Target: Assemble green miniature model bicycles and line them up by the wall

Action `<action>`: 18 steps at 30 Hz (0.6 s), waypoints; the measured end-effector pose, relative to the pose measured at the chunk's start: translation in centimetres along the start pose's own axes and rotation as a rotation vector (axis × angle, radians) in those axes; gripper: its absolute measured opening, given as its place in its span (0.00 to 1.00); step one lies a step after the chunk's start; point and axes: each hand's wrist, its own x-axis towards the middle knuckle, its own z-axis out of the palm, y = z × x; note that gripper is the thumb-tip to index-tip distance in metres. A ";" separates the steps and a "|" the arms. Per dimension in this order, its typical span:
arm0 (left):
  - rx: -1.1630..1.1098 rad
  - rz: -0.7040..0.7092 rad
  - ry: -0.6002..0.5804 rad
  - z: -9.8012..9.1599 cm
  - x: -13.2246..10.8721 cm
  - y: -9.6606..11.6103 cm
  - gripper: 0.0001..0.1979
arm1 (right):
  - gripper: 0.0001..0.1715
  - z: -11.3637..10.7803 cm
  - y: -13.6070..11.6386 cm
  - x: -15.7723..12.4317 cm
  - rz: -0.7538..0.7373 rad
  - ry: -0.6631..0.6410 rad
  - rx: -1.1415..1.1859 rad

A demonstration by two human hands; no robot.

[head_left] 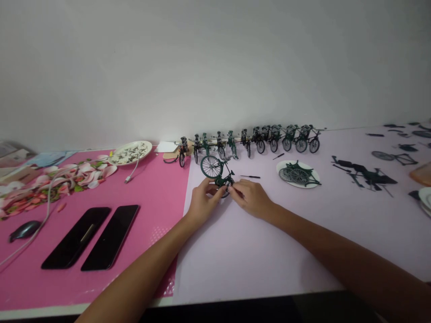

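At the far left, a glossy, rounded dark mouse-like object (24,230) sits on the smooth pink surface (148,273), below a loose heap of thin, curled petals (63,181) in pink, white and green. A thin white cable (50,197) snakes through it. Two flat black phones (76,237) (110,237), glassy and oblong, lie side by side. Behind them a round white plate (149,152) bears a rough pile of small whitish pieces (129,153). The left hand (204,199) pinches the lower wheel end of a green model bicycle (230,172) between thumb and curled fingers; the bicycle is tilted up over the matte lilac sheet (235,264), its thin-spoked upper wheel raised. The right hand (251,197) meets the same wheel from the other side, fingertips bunched against it; which small part they grip, I cannot tell. Behind, spindly finished bicycles (274,139) stand in a row near the plain grey wall (215,67). A slim dark screwdriver (252,176) lies just beyond the right hand. Further right, an oval white dish (305,186) holds green frames and spoked wheels (296,175), then angular dark parts (365,172) lie scattered.
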 end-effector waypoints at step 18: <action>0.021 0.015 0.001 -0.1 0.0 0.1 0.12 | 0.06 0.0 -0.2 -0.1 0.046 0.000 0.013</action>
